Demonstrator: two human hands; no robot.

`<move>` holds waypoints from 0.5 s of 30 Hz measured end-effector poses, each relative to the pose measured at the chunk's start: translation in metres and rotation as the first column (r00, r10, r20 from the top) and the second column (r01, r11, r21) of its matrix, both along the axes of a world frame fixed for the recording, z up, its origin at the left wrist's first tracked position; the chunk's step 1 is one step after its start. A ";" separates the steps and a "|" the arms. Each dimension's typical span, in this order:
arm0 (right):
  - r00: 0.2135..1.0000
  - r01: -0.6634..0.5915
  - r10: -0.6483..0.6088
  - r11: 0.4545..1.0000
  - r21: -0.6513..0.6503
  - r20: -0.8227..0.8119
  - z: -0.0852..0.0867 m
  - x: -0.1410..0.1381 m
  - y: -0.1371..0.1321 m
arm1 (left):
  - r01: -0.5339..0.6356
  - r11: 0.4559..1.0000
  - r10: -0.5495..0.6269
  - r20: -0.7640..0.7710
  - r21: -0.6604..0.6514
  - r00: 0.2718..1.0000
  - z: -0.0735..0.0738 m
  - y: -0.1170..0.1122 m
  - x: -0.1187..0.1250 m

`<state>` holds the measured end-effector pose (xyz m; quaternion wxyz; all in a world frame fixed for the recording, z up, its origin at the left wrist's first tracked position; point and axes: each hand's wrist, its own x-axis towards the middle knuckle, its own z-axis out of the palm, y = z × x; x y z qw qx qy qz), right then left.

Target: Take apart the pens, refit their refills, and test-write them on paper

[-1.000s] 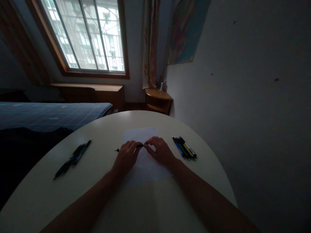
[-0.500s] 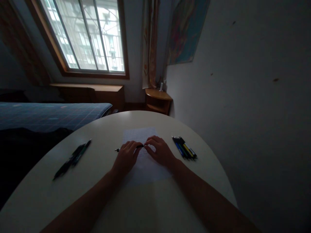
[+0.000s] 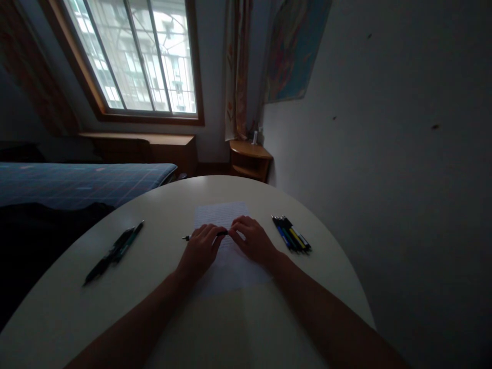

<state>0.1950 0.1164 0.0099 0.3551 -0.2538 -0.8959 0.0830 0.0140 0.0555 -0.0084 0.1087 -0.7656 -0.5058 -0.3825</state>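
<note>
Both hands rest on a lined sheet of paper in the middle of a round white table. My left hand is closed around a dark pen held level, its far end sticking out to the left. My right hand pinches the pen's right end with its fingertips. The two hands nearly touch.
A bunch of several coloured pens lies to the right of the paper. Two or three dark pens lie at the table's left. A wall stands close on the right. Beyond the table are a bed, a wooden corner shelf and a window.
</note>
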 end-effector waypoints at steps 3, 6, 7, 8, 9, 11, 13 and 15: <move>1.000 0.002 -0.002 1.000 -0.010 -0.001 0.001 0.000 -0.001 | 0.007 1.000 -0.007 0.008 0.010 1.000 0.000 0.000 0.000; 1.000 -0.020 0.020 1.000 -0.010 0.002 0.000 0.000 -0.002 | 0.012 1.000 -0.012 0.014 0.011 1.000 0.000 0.001 0.000; 1.000 -0.025 0.025 1.000 -0.008 0.008 0.000 0.000 -0.002 | 0.013 1.000 -0.013 0.014 0.010 1.000 0.000 0.001 0.000; 1.000 -0.026 0.026 1.000 -0.005 0.017 0.000 0.000 -0.002 | 0.015 1.000 -0.015 0.015 0.010 1.000 0.000 0.001 0.000; 0.999 -0.024 0.024 1.000 -0.002 0.030 0.000 0.000 -0.001 | 0.018 1.000 -0.018 0.015 0.012 1.000 0.000 0.001 0.000; 0.998 -0.011 0.011 1.000 0.009 0.064 0.001 0.000 -0.001 | 0.024 1.000 -0.024 0.013 0.017 1.000 0.000 0.001 0.000; 0.995 0.003 -0.005 1.000 0.025 0.096 0.002 -0.001 0.000 | 0.026 0.999 -0.026 0.010 0.020 1.000 0.001 0.001 0.000; 0.993 0.010 -0.014 0.999 0.035 0.115 0.003 -0.001 -0.001 | 0.024 1.000 -0.025 0.010 0.017 1.000 0.002 0.001 0.000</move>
